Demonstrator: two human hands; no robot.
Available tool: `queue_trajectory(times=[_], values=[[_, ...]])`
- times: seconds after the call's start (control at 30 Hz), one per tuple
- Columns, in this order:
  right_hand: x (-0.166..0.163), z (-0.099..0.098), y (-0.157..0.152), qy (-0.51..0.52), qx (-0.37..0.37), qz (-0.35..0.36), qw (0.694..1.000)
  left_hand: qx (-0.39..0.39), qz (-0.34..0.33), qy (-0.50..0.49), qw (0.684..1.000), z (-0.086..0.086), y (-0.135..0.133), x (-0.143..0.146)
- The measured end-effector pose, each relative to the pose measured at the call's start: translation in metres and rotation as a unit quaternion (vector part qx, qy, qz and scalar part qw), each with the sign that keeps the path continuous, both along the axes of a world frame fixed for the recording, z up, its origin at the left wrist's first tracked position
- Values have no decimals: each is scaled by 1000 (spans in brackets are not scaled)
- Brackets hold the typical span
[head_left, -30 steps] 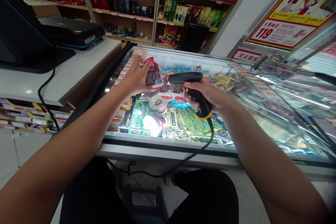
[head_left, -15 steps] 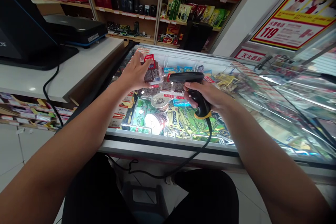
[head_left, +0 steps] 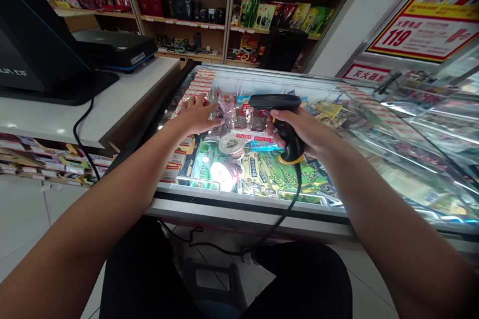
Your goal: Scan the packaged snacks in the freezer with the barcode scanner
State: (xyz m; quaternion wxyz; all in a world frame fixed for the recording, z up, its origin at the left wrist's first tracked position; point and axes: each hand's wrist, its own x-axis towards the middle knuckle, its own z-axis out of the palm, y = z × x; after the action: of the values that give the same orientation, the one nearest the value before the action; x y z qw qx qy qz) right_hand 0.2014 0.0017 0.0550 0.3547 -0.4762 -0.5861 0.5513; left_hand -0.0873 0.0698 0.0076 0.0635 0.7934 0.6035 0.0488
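My right hand is closed round the handle of a black barcode scanner with a yellow band, held over the glass top of a display counter. The scanner's head points left. My left hand lies low on the glass with its fingers stretched out and apart. Its fingertips touch a small dark snack packet with a red label, which rests on the glass. Several similar packets lie just beside it, under the scanner.
The scanner's black cable hangs down over the counter's front edge. A black monitor and a flat black device stand on the white counter at left. Shelves of goods line the back, with a red and yellow sign at right.
My left hand has come down from holding the packet up before the scanner, laid it on the glass and spread its fingers. The scanner has shifted slightly right.
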Motion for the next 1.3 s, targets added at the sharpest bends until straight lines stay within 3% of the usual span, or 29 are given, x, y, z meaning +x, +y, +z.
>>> queue_trajectory(times=[0.1,0.23,0.33,0.43,0.53,0.6,0.67,0.77,0.87,0.97,1.13,1.2,1.3], values=[[0,0,0,9,3,6,1000,22,17,20,999,-7,2,8],[2,3,1,-20,5,-20,1000,5,23,24,999,-1,9,-6],[10,8,3,-146,25,-88,985,0,29,27,999,3,11,-18],[22,13,7,-245,44,-130,960,49,34,43,997,2,8,-15],[31,13,11,-257,53,-120,958,102,-14,28,994,0,-4,6],[33,11,13,-261,51,-109,958,84,-76,-26,993,-1,-15,25],[30,8,14,-249,45,-97,963,55,-129,-77,987,-2,-25,42],[21,-1,14,-178,20,-56,982,27,-146,-92,985,-4,-34,53],[13,-10,14,-125,0,7,992,1,-132,-56,990,-5,-34,48],[10,-12,13,-97,-14,15,995,-1,-108,-11,994,-6,-29,40],[8,-6,8,3,-158,62,985,43,-3,28,999,-11,-24,39],[2,-5,5,31,-202,75,976,67,11,38,997,-15,-23,40],[-8,-7,1,57,-208,61,975,69,2,45,997,-18,-23,40]])
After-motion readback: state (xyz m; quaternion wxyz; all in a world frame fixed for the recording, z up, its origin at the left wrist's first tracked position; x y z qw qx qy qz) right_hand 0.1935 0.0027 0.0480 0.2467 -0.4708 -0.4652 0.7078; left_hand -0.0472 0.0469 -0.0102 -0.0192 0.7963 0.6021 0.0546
